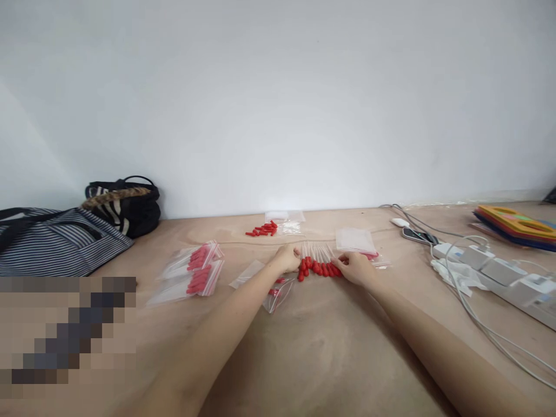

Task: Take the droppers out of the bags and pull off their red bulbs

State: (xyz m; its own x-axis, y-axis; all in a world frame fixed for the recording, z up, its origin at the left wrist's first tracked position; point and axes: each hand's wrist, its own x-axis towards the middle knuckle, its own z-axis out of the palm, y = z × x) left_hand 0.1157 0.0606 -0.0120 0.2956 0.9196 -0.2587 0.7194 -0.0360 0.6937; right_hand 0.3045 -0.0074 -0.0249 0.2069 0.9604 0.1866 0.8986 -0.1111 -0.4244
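Note:
A fanned row of droppers, with clear thin tubes and red bulbs, lies on the wooden table between my hands. My left hand is closed at the row's left end; whatever its curled fingers hold is hidden. At the right end, my right hand has its thumb and fingers pinched at a red bulb. Beneath my left forearm is a clear zip bag with red pieces inside. A flat clear bag lies just behind my right hand, with a red-edged bag partly covered by that hand.
Loose red bulbs and clear tubes lie toward the wall. Filled zip bags are at left, near a striped bag and black bag. A power strip with cables and stacked coloured boards occupy the right.

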